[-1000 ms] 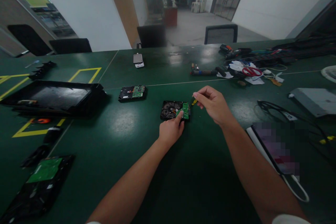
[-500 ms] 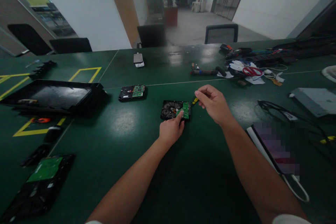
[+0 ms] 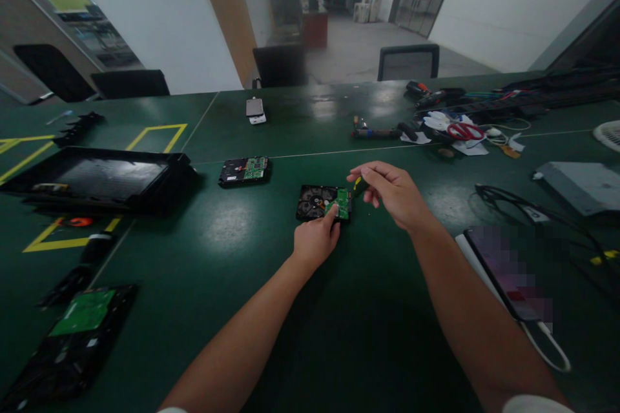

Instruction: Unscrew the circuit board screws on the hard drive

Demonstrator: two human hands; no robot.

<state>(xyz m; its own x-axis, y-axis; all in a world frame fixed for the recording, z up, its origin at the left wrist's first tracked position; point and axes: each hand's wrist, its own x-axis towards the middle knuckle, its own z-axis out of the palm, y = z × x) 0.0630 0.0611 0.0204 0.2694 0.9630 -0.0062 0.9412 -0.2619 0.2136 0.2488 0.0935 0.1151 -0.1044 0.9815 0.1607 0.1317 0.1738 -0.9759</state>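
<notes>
A black hard drive [image 3: 317, 202] with a green circuit board on it lies on the dark green table [image 3: 232, 239] just ahead of me. My left hand [image 3: 316, 241] rests at its near edge, fingers curled and one fingertip pressing on the green board. My right hand [image 3: 393, 193] hovers just right of the drive, fingers pinched on a small yellow-handled tool [image 3: 357, 183] whose tip points toward the drive's right edge.
A second hard drive [image 3: 245, 171] lies further left, a black tray [image 3: 97, 179] beyond it, and a circuit board on a black case [image 3: 77, 329] at near left. Red scissors [image 3: 464, 131], cables and tools crowd the far right. A tablet-like device [image 3: 508, 271] sits near my right arm.
My right hand has moved left and slightly down, bringing the yellow-handled tool closer to the drive's right edge. My left hand has stayed on the drive.
</notes>
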